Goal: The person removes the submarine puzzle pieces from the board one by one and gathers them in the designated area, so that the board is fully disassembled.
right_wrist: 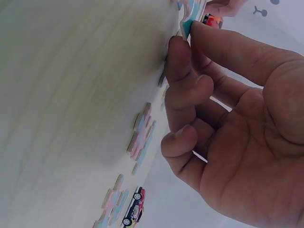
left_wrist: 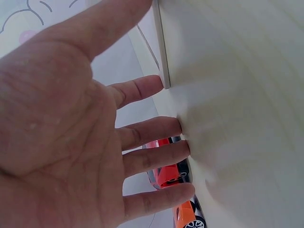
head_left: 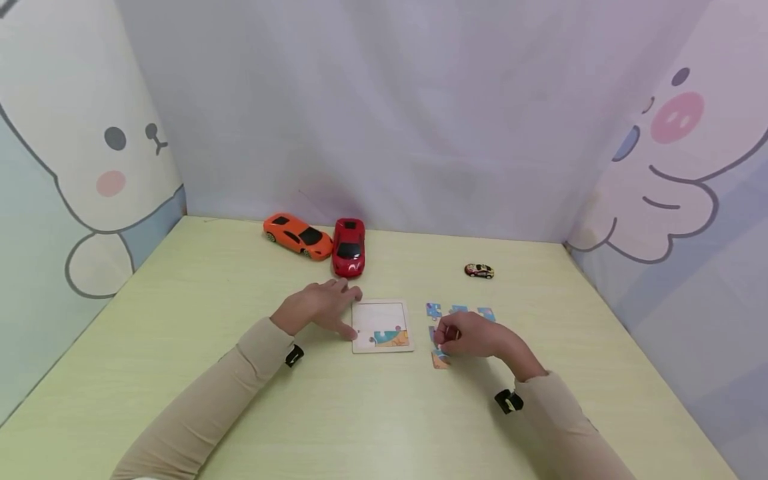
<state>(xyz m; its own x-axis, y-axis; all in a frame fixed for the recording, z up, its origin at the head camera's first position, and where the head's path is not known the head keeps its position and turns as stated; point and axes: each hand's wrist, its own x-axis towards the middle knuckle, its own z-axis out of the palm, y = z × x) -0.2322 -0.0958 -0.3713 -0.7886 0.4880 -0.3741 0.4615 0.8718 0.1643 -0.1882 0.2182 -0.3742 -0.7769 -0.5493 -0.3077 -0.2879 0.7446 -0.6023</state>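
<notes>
My left hand [head_left: 324, 305] rests at the left edge of a square wooden puzzle tray [head_left: 378, 313], its fingers spread. In the left wrist view, the thumb and index fingertip of that hand [left_wrist: 61, 123] are right at the tray's side [left_wrist: 163, 52]. Joined puzzle pieces [head_left: 391, 337] in blue and orange lie in the tray's lower right part. To the right, my right hand [head_left: 471, 333] is over loose pieces. The right wrist view shows its thumb and index finger pinching a teal-faced puzzle piece [right_wrist: 188, 23], with the other fingers curled.
Loose puzzle pieces [head_left: 433, 310] lie right of the tray, some partly hidden by the right hand; another [head_left: 441, 360] is nearer the front. An orange toy car [head_left: 297, 235] and a red toy car [head_left: 349, 248] stand behind the left hand. A small toy car [head_left: 479, 271] sits at back right.
</notes>
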